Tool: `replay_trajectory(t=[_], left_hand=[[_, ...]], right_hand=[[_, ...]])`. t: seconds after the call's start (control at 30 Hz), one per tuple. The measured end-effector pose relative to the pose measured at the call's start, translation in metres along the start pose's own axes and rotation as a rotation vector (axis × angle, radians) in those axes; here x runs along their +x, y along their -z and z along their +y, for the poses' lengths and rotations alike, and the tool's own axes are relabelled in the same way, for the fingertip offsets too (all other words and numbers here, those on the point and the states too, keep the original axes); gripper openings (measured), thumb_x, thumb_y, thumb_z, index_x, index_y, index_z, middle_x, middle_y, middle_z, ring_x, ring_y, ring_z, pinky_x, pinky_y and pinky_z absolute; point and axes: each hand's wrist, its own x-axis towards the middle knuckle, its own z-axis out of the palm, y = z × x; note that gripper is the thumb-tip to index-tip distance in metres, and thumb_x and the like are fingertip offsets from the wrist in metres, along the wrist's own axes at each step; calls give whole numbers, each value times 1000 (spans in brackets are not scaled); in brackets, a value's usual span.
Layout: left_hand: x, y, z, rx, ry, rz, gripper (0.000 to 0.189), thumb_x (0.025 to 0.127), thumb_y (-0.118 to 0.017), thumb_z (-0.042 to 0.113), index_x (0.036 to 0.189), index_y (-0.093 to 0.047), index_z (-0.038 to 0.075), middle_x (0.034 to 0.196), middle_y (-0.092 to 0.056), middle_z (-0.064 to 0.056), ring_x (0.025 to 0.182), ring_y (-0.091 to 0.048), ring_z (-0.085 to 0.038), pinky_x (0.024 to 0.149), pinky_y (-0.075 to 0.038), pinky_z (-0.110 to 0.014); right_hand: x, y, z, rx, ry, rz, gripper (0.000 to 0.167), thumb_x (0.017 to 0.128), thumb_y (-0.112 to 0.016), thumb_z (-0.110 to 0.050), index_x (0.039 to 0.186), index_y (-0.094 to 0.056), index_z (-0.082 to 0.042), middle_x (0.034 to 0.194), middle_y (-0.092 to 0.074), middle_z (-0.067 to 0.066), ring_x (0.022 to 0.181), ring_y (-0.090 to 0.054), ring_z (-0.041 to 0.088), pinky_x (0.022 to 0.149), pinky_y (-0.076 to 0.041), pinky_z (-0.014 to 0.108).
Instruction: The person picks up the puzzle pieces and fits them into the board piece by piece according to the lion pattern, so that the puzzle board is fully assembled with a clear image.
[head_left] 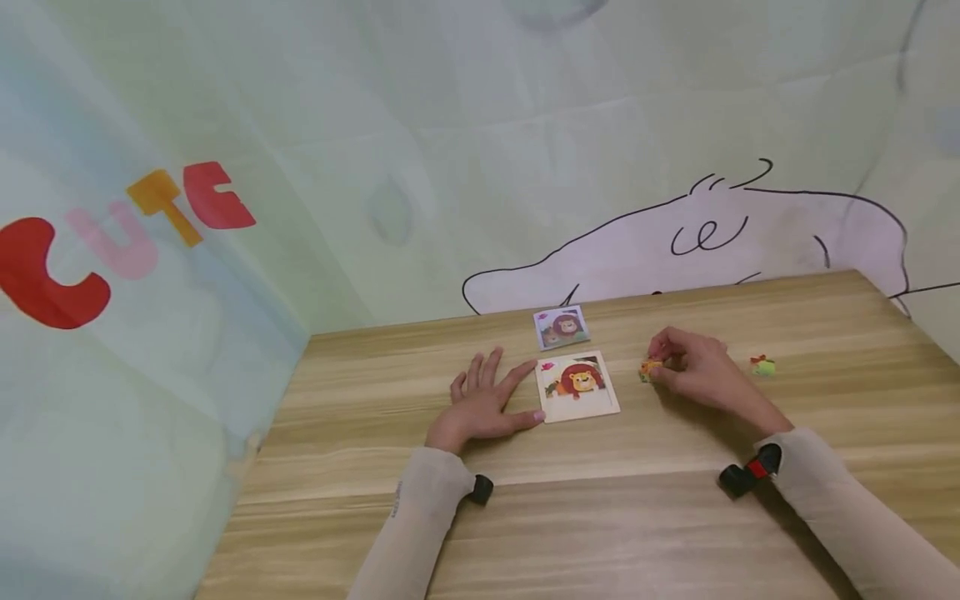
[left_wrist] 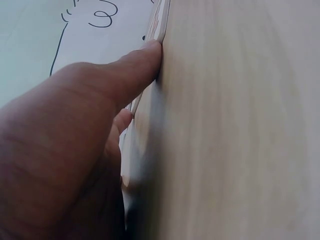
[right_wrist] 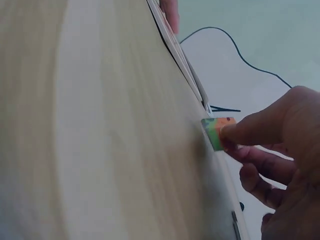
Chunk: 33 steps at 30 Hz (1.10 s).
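Note:
A square puzzle board (head_left: 577,408) with a lion's face lies on the table, its lower part bare pale wood. My left hand (head_left: 483,408) rests flat at its left side, fingers spread, with the thumb and index fingertips right at its edge. In the left wrist view the thumb (left_wrist: 135,65) meets the board's rim. To the right of the board, my right hand (head_left: 697,367) pinches a small orange and green puzzle piece (right_wrist: 218,132) between thumb and fingers, close over the table. Behind the board lies a smaller picture card (head_left: 561,327) showing a lion.
Another small puzzle piece (head_left: 763,366), green and red, lies right of my right hand. The wooden table (head_left: 600,533) ends at the back against a printed cloth (head_left: 420,167) with drawn lines and coloured letters.

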Motion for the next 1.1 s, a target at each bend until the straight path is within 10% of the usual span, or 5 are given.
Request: replay_trajectory(t=[0.4, 0.87, 1.1], left_hand=[[-3, -3, -1, -7, -1, 12, 89, 96, -59, 71, 171, -18, 46, 183, 15, -8, 168, 16, -44, 130, 3, -72], [4, -4, -2, 25, -2, 20, 89, 96, -58, 73, 170, -16, 49, 183, 14, -9, 168, 16, -44, 129, 3, -73], [6, -4, -2, 22, -1, 10, 89, 96, -57, 74, 170, -15, 49, 183, 16, -9, 168, 17, -44, 129, 4, -73]], right_hand=[[-1, -57, -35, 295, -65, 7, 24, 97, -82, -24, 117, -78, -12, 96, -80, 3, 87, -65, 15, 73, -48, 24], [14, -98, -64, 177, 221, 33, 18, 94, -84, -19, 112, -83, -17, 90, -84, -8, 100, -72, 16, 100, -46, 41], [12, -99, -66, 85, 183, 85, 18, 93, -83, -18, 111, -81, -21, 96, -84, -3, 98, -55, 19, 89, -25, 43]])
